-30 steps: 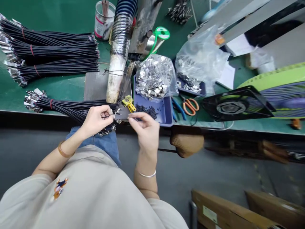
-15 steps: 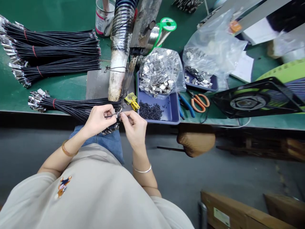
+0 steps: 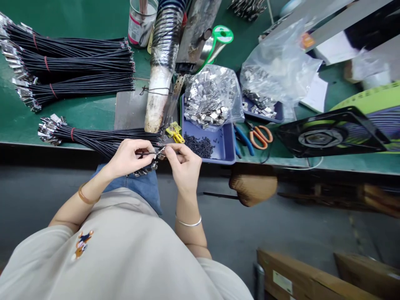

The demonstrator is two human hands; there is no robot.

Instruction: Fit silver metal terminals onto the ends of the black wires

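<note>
Pinching a black cable [image 3: 144, 154] in the left hand [image 3: 130, 158], fingertips nearly meeting the right's.
Both hands at the front edge of the table [image 3: 90, 111], wrists bent inward; small metal piece [image 3: 161, 153] at the cable's end, between the fingertips. Right hand [image 3: 186, 168]: thumb and forefinger drawn together beside it; cannot tell what they grip. Labels on can [image 3: 135, 30] and carton [image 3: 300, 277]: writing too small to read. Table green; floor [image 3: 231, 233] grey, cartons lower right.
</note>
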